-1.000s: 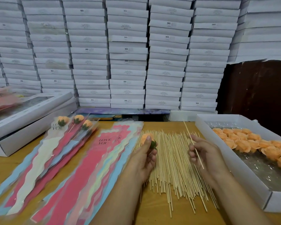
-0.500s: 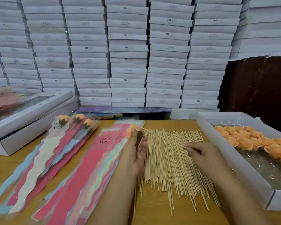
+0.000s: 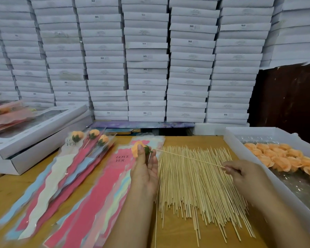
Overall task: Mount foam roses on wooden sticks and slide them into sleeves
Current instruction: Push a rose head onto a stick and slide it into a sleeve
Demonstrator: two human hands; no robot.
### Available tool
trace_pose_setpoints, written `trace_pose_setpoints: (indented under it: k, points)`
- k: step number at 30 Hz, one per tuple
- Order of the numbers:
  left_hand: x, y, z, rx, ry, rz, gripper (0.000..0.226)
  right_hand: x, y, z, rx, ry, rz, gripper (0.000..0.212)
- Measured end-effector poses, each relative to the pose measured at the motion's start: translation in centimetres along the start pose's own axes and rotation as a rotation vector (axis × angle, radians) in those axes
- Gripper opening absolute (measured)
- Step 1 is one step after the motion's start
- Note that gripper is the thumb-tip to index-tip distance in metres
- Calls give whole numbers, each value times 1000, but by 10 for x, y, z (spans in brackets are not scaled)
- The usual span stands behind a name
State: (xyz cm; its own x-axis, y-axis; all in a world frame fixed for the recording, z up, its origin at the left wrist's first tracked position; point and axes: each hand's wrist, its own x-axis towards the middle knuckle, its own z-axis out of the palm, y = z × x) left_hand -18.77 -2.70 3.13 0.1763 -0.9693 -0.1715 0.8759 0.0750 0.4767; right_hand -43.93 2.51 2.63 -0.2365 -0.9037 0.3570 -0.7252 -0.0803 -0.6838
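Head: rose (image 3: 136, 150) in left grip (image 3: 145, 173).

Left hand (image 3: 145, 173) and right hand (image 3: 243, 173): bare, no rings or gloves. Both forearms bare, unsleeved.

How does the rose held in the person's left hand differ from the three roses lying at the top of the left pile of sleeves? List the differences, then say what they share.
The held rose is pinched in the left hand, raised above the table; the three roses lie on the pile. The held rose is bare, with its stick just meeting its green base, held by the right hand; the three roses already sit in sleeves. All are orange with green bases.
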Motion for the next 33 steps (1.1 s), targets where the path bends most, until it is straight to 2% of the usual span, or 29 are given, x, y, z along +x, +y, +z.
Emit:
trace_pose_setpoints:
  k: [4,14,21,27,33]
  points:
    - [-1,0,1,-3,4,-1,39,0,4,-7,13,14,-2,22]
    - [-1,-1,0,-15,18,0,57,1,5,-9,-5,-19,3,22]
    - [-3,-1,1,-9,36,7,59,0,5,-9,-27,-20,8,23]
    - [-4,-1,1,-8,17,11,76,0,6,-9,-14,-28,25,23]
    - [0,-2,-1,-3,24,-5,56,1,8,-8,-29,-33,11,22]
